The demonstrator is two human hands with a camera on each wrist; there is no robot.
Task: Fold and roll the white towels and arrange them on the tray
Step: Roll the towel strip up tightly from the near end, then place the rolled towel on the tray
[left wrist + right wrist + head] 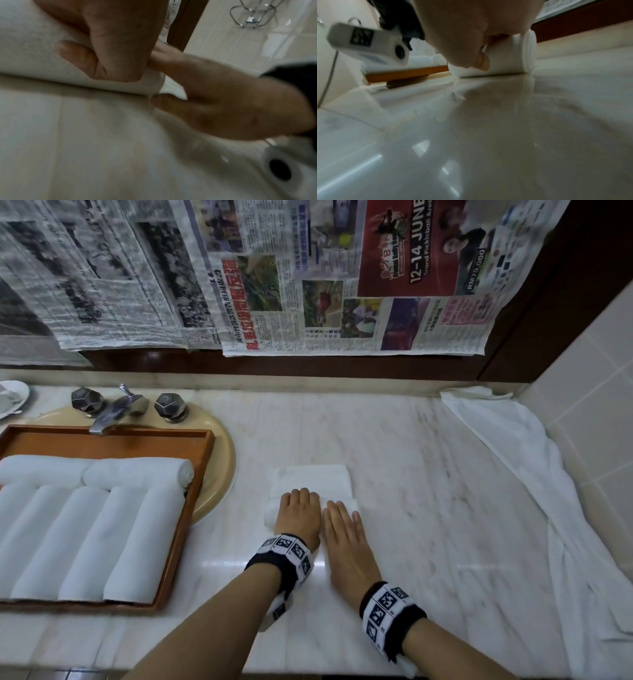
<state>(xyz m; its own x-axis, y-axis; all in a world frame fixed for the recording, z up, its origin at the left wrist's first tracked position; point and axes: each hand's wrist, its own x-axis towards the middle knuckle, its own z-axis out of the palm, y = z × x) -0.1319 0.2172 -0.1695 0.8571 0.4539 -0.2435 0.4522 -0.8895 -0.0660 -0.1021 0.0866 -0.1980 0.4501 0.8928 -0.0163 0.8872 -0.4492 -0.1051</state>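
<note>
- Now I have both palms on the half-rolled white towel (313, 482) mid-tabletop (428, 474).
- Left grip (299, 513) curls its fingers over the roll; right grip (342, 525) presses flat, fingers straight.
- Six rolled towels (85, 535) fill the wooden tray (202, 460) by the left edge.

Left hand (299, 513) curled, right hand (342, 529) flat

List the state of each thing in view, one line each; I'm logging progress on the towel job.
Towel: half rolled, flat part still on the counter.
Left hand: fingers curled over the roll.
Right hand: flat, pressing the roll.
Tray: on the basin, holding rolled towels.
Spare cloth: unfolded, rumpled by the wall.
Tap: no water running.
</note>
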